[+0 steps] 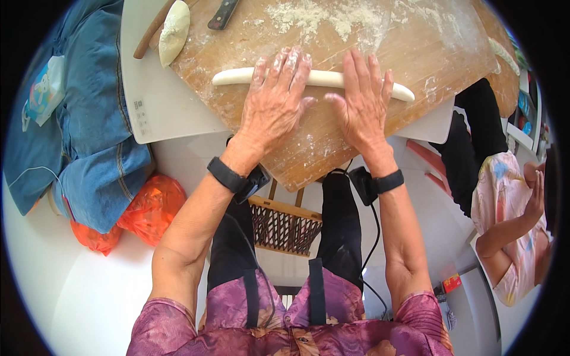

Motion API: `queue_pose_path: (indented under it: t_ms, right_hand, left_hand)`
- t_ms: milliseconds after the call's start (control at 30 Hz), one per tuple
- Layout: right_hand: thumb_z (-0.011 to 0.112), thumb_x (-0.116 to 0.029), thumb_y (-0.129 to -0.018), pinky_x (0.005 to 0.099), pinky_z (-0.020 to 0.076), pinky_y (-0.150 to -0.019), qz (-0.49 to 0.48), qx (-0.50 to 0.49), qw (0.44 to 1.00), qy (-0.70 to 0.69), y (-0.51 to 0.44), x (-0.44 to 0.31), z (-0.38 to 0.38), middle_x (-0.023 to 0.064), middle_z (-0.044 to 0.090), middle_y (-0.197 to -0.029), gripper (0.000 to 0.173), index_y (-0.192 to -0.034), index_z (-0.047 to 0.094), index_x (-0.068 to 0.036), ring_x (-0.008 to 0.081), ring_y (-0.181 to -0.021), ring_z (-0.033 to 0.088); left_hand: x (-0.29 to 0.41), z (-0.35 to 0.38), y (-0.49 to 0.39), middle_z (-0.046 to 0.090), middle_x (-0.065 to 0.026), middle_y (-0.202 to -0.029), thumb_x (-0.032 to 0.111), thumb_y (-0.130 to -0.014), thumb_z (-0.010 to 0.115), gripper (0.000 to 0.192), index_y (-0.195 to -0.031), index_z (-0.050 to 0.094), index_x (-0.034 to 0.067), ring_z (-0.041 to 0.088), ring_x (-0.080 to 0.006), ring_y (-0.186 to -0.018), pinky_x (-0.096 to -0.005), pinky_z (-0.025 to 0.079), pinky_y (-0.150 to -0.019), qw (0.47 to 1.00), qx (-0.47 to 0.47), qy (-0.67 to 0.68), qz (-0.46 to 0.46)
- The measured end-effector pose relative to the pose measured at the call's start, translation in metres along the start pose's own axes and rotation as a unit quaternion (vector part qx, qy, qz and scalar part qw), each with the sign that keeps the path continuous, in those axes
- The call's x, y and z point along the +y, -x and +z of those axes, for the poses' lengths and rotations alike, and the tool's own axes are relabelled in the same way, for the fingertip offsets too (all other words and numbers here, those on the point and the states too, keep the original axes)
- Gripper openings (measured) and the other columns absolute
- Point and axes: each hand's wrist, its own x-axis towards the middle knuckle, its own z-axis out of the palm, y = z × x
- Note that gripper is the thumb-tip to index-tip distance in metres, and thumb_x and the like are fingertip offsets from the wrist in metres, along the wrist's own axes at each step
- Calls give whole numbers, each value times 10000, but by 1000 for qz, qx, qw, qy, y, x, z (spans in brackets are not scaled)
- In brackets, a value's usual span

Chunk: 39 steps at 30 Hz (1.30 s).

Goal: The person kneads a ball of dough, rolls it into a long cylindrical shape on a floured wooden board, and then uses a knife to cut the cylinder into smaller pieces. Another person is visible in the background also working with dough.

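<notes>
A long white rope of dough (327, 78) lies across the floured wooden board (307, 147). My left hand (278, 91) rests palm down on its left half, with flour on the fingers. Flat over the right half is my right hand (363, 91), its thumb pointing towards the left one. Neither hand grips the dough; the fingers lie stretched out across it. Both ends of the rope show beyond the hands. What lies under the palms is hidden.
A larger piece of dough (174, 33) sits at the board's left edge, beside a wooden rod (151, 31). A knife handle (222, 15) and loose flour (329, 18) are at the far side. Another person (507, 222) sits at right. Red plastic bags (156, 209) stand on the floor.
</notes>
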Motion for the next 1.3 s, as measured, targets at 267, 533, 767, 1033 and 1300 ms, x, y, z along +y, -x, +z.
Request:
queue_pose_path:
  t_ms: [267, 533, 767, 1033, 1300]
  right_hand:
    - [296, -673, -975, 521, 81, -1216, -15, 9, 997, -72, -18, -2, -11, 114, 347, -1584, 829, -1500, 388, -38, 326, -1493, 233]
    - [188, -738, -952, 519, 43, -1217, -16, -36, 999, -21, 38, -18, -16, 77, 291, -1616, 895, -1535, 334, -75, 310, -1511, 172]
    - [238, -713, -965, 556, 16, -1211, -3, 41, 999, 17, -36, 16, 2, 41, 290, -1620, 839, -1539, 346, -111, 300, -1514, 170]
    - [198, -721, -963, 533, 17, -1217, 15, -45, 999, 4, 57, -10, -22, 49, 260, -1630, 805, -1554, 333, -191, 319, -1512, 156]
    - [248, -706, -966, 538, 9, -1212, -10, 39, 998, 41, -25, 43, -6, 56, 294, -1610, 780, -1541, 354, -189, 323, -1497, 175]
  left_hand:
    - [27, 14, -36, 422, -199, -1514, 344, -958, 546, 645, -1480, 386, 2, 366, -343, -1430, -517, 224, -1205, 999, -5, 19, 38]
    - [36, 0, 22, 353, -184, -1556, 408, -995, 466, 645, -1488, 369, 5, 298, -338, -1464, -533, 193, -1213, 996, -35, 69, 40]
    - [1, 14, -44, 390, -183, -1530, 422, -990, 506, 637, -1479, 389, 31, 305, -320, -1459, -527, 178, -1211, 1000, 8, 10, -3]
    - [21, -20, 43, 281, -143, -1612, 384, -922, 591, 741, -1537, 324, 68, 212, -342, -1503, -550, 111, -1219, 993, -108, 44, 14]
    - [-27, 4, -24, 282, -158, -1608, 478, -1012, 434, 664, -1553, 303, 116, 218, -329, -1504, -539, 85, -1226, 1000, -3, -30, -2]
